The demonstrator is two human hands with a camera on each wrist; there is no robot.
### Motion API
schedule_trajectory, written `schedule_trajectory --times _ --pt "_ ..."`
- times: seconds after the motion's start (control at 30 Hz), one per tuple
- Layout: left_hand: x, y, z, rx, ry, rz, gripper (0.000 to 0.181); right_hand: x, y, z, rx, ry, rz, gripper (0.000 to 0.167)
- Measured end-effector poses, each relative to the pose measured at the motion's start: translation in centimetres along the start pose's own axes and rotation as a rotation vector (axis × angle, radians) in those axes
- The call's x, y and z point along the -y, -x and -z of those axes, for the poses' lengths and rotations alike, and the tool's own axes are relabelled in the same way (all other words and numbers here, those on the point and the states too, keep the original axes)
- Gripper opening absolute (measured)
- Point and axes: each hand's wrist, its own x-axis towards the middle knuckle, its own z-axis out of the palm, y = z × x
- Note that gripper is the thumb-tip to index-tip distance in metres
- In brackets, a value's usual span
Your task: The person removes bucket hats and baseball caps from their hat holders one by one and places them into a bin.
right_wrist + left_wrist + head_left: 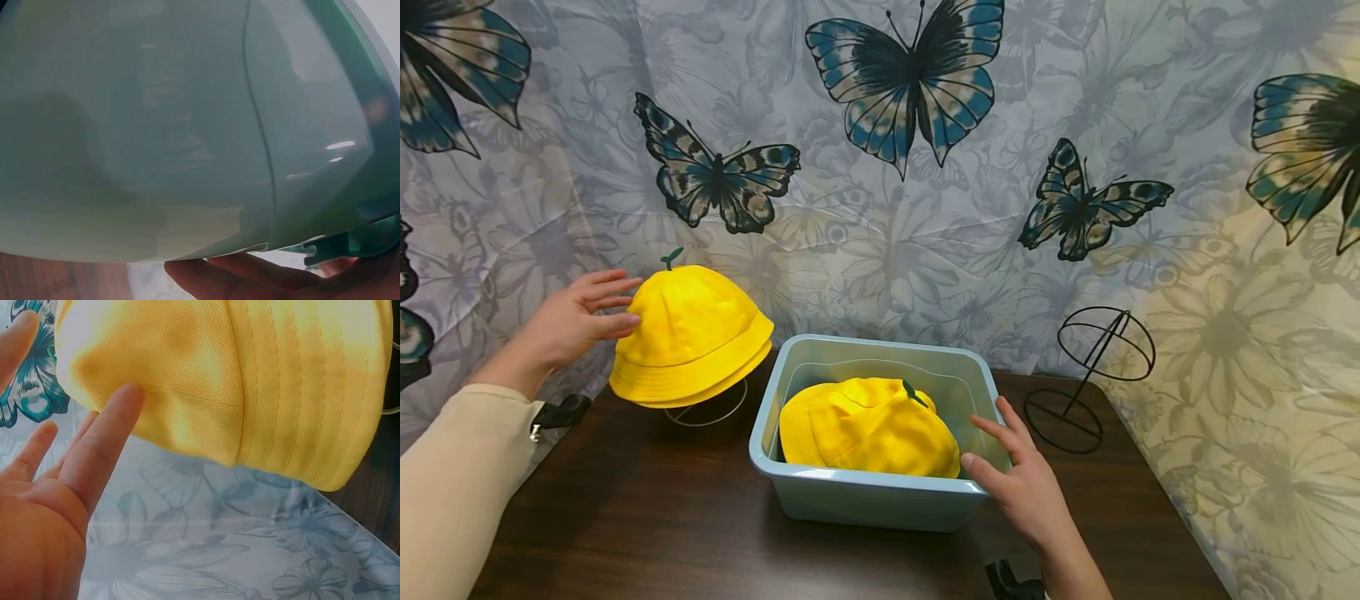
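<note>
A yellow bucket hat (688,333) with a green sprout on top sits tilted on a wire stand (707,412) at the left; its brim shows a doubled edge. Beside its crown is my left hand (583,312), fingers extended, and in the left wrist view a fingertip (128,394) overlaps the yellow cloth (181,356). A second yellow hat (865,429), crumpled and with a green sprout, lies inside a pale blue plastic bin (880,500). My right hand (1026,475) rests with spread fingers at the bin's right front corner. The right wrist view is mostly filled by the bin's wall (175,144).
A black wire hat stand (1078,379) with nothing on it stands at the right back of the dark wooden table (685,517). Behind hangs a cloth with butterflies (917,83) and pale flowers.
</note>
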Motion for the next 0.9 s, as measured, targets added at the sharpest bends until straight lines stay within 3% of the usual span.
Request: schedule_trajectory --times 0.27,0.5,0.77,0.9 --pt "-0.2 -0.9 -0.1 -0.007 -0.031 0.022 0.065 -0.1 0.1 0.0 -0.004 0.015 0.002 0.053" --pt "-0.5 -1.4 0.0 0.028 -0.039 0.063 0.067 0.1 0.1 0.0 -0.006 0.013 0.001 0.053" --pt "-0.8 -1.7 -0.4 0.032 -0.096 0.036 0.058 0.1 0.0 0.0 -0.005 0.006 0.003 0.053" --pt "-0.7 -1.8 -0.6 0.036 -0.109 0.059 0.056 0.0 0.0 0.0 0.007 0.0 -0.005 0.053"
